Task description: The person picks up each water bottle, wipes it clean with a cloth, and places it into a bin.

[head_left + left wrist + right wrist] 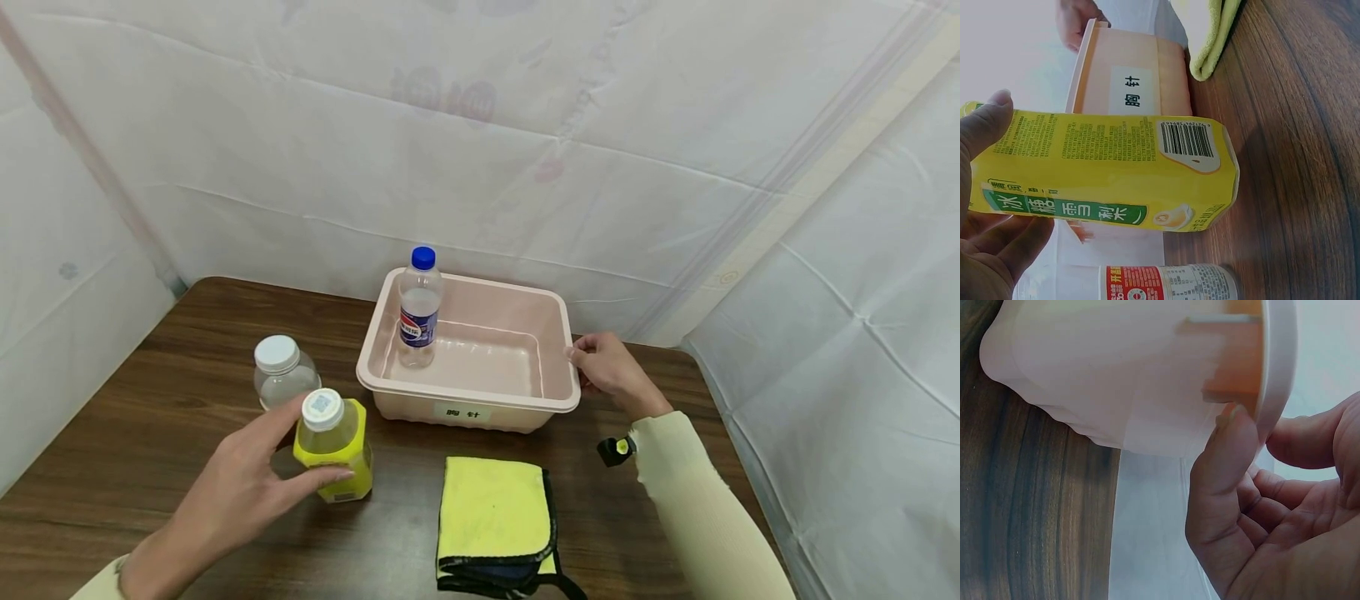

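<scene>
My left hand [240, 483] grips a drink bottle [347, 458] with a white cap and a yellow label, thumb on one side and fingers on the other. The left wrist view shows the label's green band and barcode on this bottle [1104, 162]; whether its base touches the table I cannot tell. My right hand [611, 371] pinches the right rim of a pale pink plastic bin [465, 396], thumb and forefinger on the rim [1279, 369] in the right wrist view. Inside the bin, at its left, a clear bottle [418, 325] with a blue cap stands upright.
A clear jar [283, 375] with a white lid stands behind the left hand; its red and white label [1166, 284] shows in the left wrist view. A folded yellow cloth [495, 512] with black edging lies in front of the bin. White sheeting [480, 167] hangs behind the table.
</scene>
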Tool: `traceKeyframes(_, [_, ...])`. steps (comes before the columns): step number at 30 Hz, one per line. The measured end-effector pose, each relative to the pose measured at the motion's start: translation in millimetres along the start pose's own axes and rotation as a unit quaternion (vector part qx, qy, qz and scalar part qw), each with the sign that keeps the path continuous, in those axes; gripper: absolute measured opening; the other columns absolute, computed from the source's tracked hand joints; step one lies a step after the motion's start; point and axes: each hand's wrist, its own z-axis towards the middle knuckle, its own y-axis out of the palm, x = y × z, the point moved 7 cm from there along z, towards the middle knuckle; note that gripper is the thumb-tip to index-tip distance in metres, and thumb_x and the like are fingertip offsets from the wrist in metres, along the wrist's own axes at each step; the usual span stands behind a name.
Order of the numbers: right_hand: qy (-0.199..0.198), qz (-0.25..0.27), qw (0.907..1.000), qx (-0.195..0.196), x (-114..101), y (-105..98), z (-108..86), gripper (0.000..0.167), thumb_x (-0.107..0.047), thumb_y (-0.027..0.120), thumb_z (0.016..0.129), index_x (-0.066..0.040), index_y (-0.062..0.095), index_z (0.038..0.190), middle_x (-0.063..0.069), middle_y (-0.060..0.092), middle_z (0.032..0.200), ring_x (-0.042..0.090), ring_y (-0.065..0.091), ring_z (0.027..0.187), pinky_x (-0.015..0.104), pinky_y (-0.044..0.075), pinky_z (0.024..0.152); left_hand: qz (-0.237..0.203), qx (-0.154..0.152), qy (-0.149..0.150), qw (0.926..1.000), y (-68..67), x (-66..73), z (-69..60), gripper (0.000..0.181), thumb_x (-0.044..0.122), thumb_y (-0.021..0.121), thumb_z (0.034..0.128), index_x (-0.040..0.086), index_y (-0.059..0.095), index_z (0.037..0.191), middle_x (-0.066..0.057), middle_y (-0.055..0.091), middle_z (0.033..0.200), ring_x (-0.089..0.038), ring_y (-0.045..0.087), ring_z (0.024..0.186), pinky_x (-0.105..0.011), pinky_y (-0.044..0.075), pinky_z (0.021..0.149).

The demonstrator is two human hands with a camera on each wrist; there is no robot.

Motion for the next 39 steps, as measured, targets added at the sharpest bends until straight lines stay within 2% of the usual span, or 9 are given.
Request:
traceKeyframes(8, [-0.001,0.002,1.0000,0.001,-0.3,0.8,-0.1,0.030,-0.018,0.053,0.108,0.008,0.064,0.116,0.009,0.065,0.081,0.016,0.062,0.068,0.028,0.057,0.058,-0.012,0.003,0.019,0.9997,2.3,2.6,0.8,0.084,0.020,0.102,0.0587,0.012,0.062,0.133,0.005,0.072,0.113,0.002,0.062,0.090,-0.003,0.048,0.078])
traceKeyframes(17, [-0.001,-0.001,1.0000,0.000,-1.2,-0.2,-1.6,0.031,-0.019,0.053,0.108,0.007,0.065,0.118,0.010,0.066,0.085,0.016,0.063,0.070,0.028,0.057,0.060,-0.003,-0.012,0.010,0.9999,5.5,3.4,0.8,0.083,0.024,0.101,0.0617,0.012,0.061,0.134,0.003,0.073,0.116,0.000,0.064,0.094,-0.003,0.050,0.078])
traceKeyframes(27, [0.001,0.000,1.0000,0.004,-0.7,-0.1,-1.1,0.031,-0.019,0.054,0.108,0.007,0.065,0.118,0.011,0.067,0.087,0.019,0.064,0.072,0.029,0.058,0.059,-0.011,-0.010,0.030,0.9994,9.8,8.2,3.3,0.082,0.024,0.101,0.0607,0.013,0.062,0.132,0.005,0.073,0.113,-0.001,0.064,0.093,-0.003,0.049,0.079])
traceKeyframes(34, [0.004,0.005,1.0000,0.001,-0.2,0.5,-1.3,0.031,-0.020,0.053,0.109,0.007,0.064,0.119,0.011,0.066,0.087,0.017,0.063,0.071,0.028,0.058,0.060,-0.017,0.004,0.060,0.9981,12.0,12.6,5.5,0.086,0.026,0.101,0.0608,0.016,0.061,0.136,0.005,0.074,0.115,-0.003,0.066,0.095,-0.004,0.050,0.083])
traceKeyframes(39, [0.001,0.005,1.0000,0.004,-0.4,0.9,-0.6,0.030,-0.019,0.054,0.108,0.007,0.064,0.118,0.011,0.066,0.087,0.016,0.063,0.071,0.028,0.058,0.060,-0.025,-0.001,0.060,0.9979,15.6,15.4,6.8,0.088,0.025,0.101,0.0610,0.017,0.060,0.139,0.006,0.073,0.117,-0.004,0.066,0.096,-0.004,0.050,0.084])
